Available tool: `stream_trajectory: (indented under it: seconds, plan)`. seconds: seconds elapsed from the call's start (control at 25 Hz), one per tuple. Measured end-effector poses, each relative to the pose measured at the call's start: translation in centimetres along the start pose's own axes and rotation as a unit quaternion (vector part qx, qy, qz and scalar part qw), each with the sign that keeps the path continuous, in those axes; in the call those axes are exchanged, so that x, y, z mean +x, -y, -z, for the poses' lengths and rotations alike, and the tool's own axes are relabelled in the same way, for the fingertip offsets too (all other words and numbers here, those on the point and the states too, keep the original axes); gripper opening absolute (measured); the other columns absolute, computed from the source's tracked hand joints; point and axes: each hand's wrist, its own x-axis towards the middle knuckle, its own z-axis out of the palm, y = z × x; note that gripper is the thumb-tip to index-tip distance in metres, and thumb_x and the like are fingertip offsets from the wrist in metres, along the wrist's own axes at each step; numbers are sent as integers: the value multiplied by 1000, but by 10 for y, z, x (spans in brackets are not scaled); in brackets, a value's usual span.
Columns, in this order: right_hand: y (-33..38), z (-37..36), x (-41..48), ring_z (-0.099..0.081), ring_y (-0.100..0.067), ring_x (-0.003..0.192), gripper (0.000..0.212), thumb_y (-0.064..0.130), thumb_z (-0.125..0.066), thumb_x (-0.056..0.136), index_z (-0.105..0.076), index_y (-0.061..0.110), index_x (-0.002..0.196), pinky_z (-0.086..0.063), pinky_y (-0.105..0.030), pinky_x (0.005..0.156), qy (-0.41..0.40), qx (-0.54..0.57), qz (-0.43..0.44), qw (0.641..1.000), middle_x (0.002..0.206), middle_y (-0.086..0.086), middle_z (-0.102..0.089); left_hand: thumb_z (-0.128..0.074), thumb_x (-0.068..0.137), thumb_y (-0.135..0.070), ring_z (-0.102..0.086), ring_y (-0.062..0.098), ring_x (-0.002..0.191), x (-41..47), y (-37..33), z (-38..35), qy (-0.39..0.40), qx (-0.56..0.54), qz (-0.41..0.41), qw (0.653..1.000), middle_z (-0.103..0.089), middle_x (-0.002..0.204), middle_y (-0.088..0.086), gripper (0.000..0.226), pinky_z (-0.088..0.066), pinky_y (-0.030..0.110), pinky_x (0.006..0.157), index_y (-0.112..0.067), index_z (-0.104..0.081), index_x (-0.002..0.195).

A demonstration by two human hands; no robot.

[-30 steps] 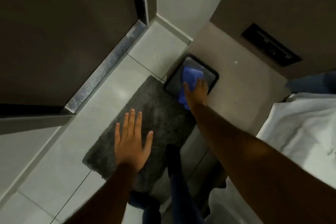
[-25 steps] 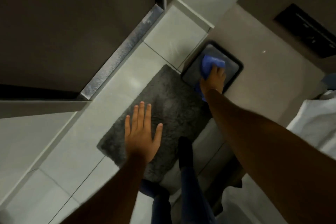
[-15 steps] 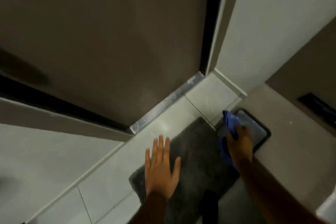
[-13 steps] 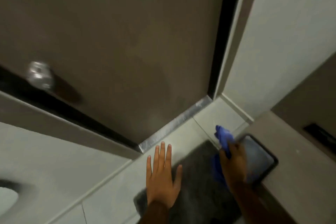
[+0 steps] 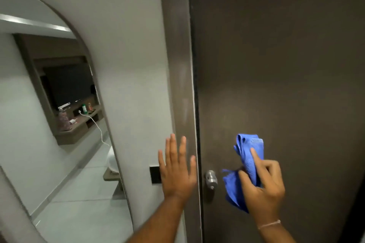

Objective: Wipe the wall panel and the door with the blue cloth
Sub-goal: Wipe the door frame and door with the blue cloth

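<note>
Far left of the door knob (image 5: 211,179) an arched mirror (image 5: 49,124) hangs on the pale wall. Just left of the knob, the left hand (image 5: 178,171) is spread flat, fingers open. Right of the knob, the right hand (image 5: 262,189) clutches the bunched blue cloth (image 5: 245,156) before the dark door (image 5: 276,65).

Reflected in mirror (image 5: 49,124): brown wall-mounted shelf (image 5: 79,131). On it a white charger (image 5: 72,121) with its white cable (image 5: 96,124) hanging off the front edge, a green-and-white bottle (image 5: 84,109), a small orange item (image 5: 90,106) beside the bottle, and a blurred patterned object (image 5: 63,119) at the left end. Light tiled floor (image 5: 79,193) below.
</note>
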Motion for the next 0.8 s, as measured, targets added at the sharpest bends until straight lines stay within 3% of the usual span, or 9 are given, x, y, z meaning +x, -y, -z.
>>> stream_trajectory:
  seconds: [0.16,0.36,0.48,0.6,0.68,0.8]
  plan:
    - [58,-79,61,-49,-20,90,51,14,-69,86,-74,1,135,-37,-11,94,-25,13,115,993,101,1,-51,-34,109,-46,-16,32,170,131,50,40,-93,33,7,995,-11,184,12,73,5,47,136,-22,-15,175]
    - [85,-179,121,-55,-37,142,50,4,-75,88,-72,0,137,-44,-34,124,18,34,175,984,151,-18,-54,-38,112,-36,-15,27,170,234,72,31,-153,54,-26,986,-15,184,8,68,-16,54,136,-23,-20,176]
    - [72,-226,131,-28,-34,167,70,10,-73,94,-50,4,160,-29,-41,136,102,-58,219,969,176,-18,-28,-26,116,-42,-9,26,171,246,75,3,-179,63,-19,982,-8,185,7,65,-13,54,136,-25,-13,177]
    - [50,-252,116,8,-24,172,91,46,-52,102,-4,18,174,5,-38,141,110,-241,254,930,183,-5,7,-10,117,-46,4,25,171,250,88,-16,-200,81,-34,976,1,186,4,63,-1,51,136,-27,-2,177]
    - [46,-257,109,16,-20,171,91,55,-42,105,6,19,173,14,-36,139,93,-277,257,921,182,-3,14,-17,116,-46,12,25,170,251,88,-14,-209,99,-46,972,8,185,4,67,1,51,136,-26,4,176]
    - [64,-260,139,14,-21,171,86,57,-36,108,6,20,173,11,-36,139,72,-292,273,914,183,-3,11,-29,112,-43,-1,29,171,252,87,-17,-229,85,-62,968,0,184,6,71,-2,52,135,-23,-7,176]
